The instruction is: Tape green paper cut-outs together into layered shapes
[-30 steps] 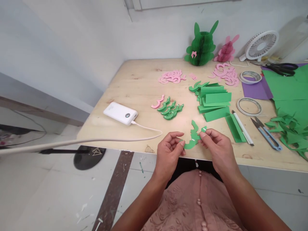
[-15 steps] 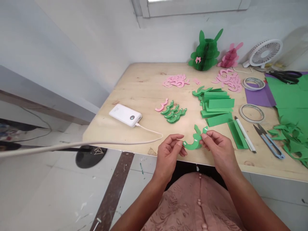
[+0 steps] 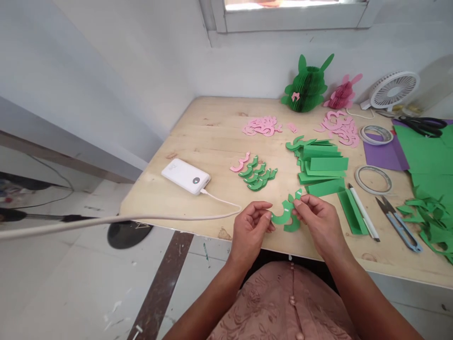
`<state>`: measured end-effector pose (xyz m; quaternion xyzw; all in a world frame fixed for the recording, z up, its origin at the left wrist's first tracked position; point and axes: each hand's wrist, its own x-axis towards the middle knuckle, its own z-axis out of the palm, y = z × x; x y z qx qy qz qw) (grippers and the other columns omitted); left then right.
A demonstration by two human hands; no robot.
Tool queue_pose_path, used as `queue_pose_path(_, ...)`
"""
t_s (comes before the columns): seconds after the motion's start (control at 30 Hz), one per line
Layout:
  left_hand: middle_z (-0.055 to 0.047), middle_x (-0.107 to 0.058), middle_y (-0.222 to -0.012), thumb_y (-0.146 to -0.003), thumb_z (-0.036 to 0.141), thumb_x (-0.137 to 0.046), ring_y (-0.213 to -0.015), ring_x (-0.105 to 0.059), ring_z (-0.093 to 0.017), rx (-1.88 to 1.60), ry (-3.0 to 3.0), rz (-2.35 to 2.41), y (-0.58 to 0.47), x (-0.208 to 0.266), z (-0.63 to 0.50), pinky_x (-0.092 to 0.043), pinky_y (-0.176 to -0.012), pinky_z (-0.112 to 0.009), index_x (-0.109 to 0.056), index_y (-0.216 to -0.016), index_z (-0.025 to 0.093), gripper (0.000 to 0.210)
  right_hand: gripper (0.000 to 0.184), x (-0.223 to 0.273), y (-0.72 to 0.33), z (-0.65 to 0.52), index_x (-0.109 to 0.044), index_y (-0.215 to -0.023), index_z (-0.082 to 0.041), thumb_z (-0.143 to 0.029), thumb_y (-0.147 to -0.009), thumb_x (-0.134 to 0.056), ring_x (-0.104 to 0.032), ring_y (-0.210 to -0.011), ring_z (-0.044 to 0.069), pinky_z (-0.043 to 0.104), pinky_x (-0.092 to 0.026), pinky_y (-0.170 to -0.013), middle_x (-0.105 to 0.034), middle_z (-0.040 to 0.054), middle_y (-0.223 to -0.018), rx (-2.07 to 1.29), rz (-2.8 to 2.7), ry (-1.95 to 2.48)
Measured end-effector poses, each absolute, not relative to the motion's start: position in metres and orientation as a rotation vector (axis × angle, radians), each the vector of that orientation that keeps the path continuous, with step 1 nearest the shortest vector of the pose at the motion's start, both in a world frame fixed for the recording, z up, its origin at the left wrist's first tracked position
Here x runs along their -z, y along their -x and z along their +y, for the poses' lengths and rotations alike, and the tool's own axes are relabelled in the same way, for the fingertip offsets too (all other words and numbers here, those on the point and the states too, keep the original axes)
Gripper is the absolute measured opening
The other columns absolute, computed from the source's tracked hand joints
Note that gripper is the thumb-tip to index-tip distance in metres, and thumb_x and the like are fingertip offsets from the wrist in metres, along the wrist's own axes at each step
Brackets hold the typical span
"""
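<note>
A curved green paper cutout (image 3: pixel 282 218) with small white tape strips is held just above the table's front edge. My left hand (image 3: pixel 250 230) pinches its left end between thumb and fingers. At its right end, my right hand (image 3: pixel 316 218) is closed on the cutout, thumb on top. A second green curve shows below and behind it; whether the two are joined I cannot tell. Beyond my hands lie several similar green cutouts (image 3: pixel 258 175) with white strips, and a pink wavy cutout (image 3: pixel 240 162) beside them.
A white power bank (image 3: pixel 186 175) with a cable lies left. Folded green paper (image 3: pixel 323 165), a white pen (image 3: pixel 364 212), tape rolls (image 3: pixel 374 179), blue-handled snips (image 3: pixel 399 224) and green scraps (image 3: pixel 430 217) are right. Behind stand a green paper rabbit (image 3: pixel 307 89), a pink one (image 3: pixel 342 93) and a fan (image 3: pixel 394 89).
The view has tilted up slightly. The held green cutout has turned a little between my hands, and a second green curve now shows lower down behind it. Both hands keep their hold.
</note>
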<state>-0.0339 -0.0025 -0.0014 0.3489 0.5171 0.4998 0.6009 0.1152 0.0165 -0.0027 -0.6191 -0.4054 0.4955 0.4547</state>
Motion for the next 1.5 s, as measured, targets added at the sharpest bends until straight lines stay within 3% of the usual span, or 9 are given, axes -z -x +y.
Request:
queue_pose_path(0.3,0.0,-0.063,-0.072,-0.074,0.028,-0.067,-0.063,-0.058,-0.012,-1.129,-0.893,1.249,0.039,0.006,0.004,-0.047,-0.062,-0.023,-0.063,-0.093,0.016,0.023,0.025,0.005,-0.113,0.027,-0.058,-0.064,-0.019,-0.041,-0.07,-0.068,-0.05,-0.056,0.011,0.022,-0.034,-0.05,-0.055,-0.0032,-0.058,-1.251,-0.974,1.522)
queue_pose_path(0.53,-0.006,-0.068,-0.089,-0.076,0.027,-0.064,-0.076,-0.06,-0.015,-1.113,-1.011,1.221,0.04,0.015,0.002,-0.048,-0.072,-0.027,-0.063,-0.097,0.016,0.024,0.024,0.004,-0.111,0.03,-0.062,-0.07,-0.017,-0.041,-0.074,-0.066,-0.045,-0.053,0.01,0.022,-0.034,-0.05,-0.056,-0.0027,-0.059,-1.257,-1.035,1.532)
queue_pose_path(0.8,-0.003,-0.063,-0.079,-0.079,0.024,-0.059,-0.074,-0.059,-0.015,-1.13,-1.176,1.324,0.049,0.013,0.001,-0.048,-0.07,-0.026,-0.061,-0.101,0.017,0.023,0.029,0.004,-0.109,0.035,-0.061,-0.069,-0.017,-0.045,-0.07,-0.069,-0.047,-0.053,0.011,0.022,-0.036,-0.05,-0.058,-0.0012,-0.059,-1.251,-1.047,1.5)
queue_pose_path(1.0,-0.007,-0.063,-0.104,-0.078,0.014,-0.057,-0.086,-0.06,-0.017,-1.136,-1.545,1.376,0.055,0.017,0.0,-0.05,-0.07,-0.029,-0.058,-0.107,0.021,0.03,0.029,0.014,-0.109,0.04,-0.062,-0.07,-0.018,-0.047,-0.07,-0.069,-0.053,-0.056,0.014,0.025,-0.04,-0.051,-0.059,0.0,-0.062,-1.249,-1.055,1.502)
queue_pose_path(1.23,-0.009,-0.059,-0.116,-0.078,0.012,-0.059,-0.11,-0.055,-0.023,-1.104,-1.918,1.475,0.058,0.023,0.004,-0.047,-0.095,-0.041,-0.057,-0.111,0.021,0.034,0.034,0.02,-0.107,0.05,-0.057,-0.064,-0.019,-0.048,-0.079,-0.056,-0.046,-0.049,0.012,0.024,-0.036,-0.046,-0.054,-0.0016,-0.054,-1.057,-1.406,1.568)
queue_pose_path(1.5,-0.008,-0.064,-0.106,-0.079,0.012,-0.058,-0.099,-0.058,-0.024,-0.982,-2.125,1.672,0.055,0.036,0.008,-0.048,-0.082,-0.041,-0.06,-0.103,0.02,0.025,0.031,0.022,-0.102,0.06,-0.058,-0.061,-0.02,-0.042,-0.081,-0.053,-0.05,-0.048,0.013,0.024,-0.033,-0.049,-0.058,-0.0022,-0.052,-0.813,-1.626,1.659)
